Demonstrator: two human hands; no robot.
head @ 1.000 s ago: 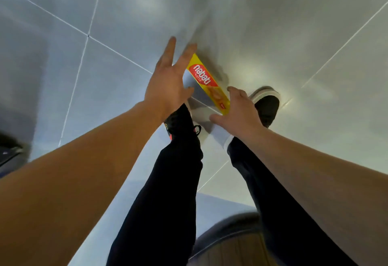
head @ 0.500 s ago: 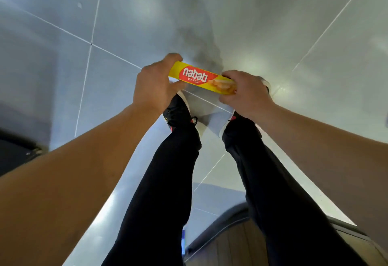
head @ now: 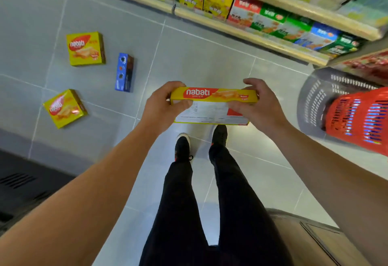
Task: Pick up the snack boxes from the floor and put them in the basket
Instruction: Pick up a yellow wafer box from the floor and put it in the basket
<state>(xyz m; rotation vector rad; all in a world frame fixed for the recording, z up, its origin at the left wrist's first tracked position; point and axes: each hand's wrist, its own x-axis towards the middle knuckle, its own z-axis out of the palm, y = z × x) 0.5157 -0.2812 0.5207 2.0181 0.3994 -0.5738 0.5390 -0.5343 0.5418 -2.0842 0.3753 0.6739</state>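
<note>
Frame centre: left hand (head: pixel 161 106) and right hand (head: pixel 257 106) each clamped on an end of a yellow wafer box (head: pixel 213 104). Grey basket (head: pixel 312 99) at right edge; three boxes on floor (head: pixel 189 55), upper left.

Grey tiled floor (head: pixel 189 51) runs beside wooden shelves (head: pixel 252 32) of blurred, probably snack, packages.

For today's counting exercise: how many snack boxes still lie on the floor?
3: a yellow Nabati box far left, a second Nabati box nearer, a blue box beside them. More may lie outside view.
</note>
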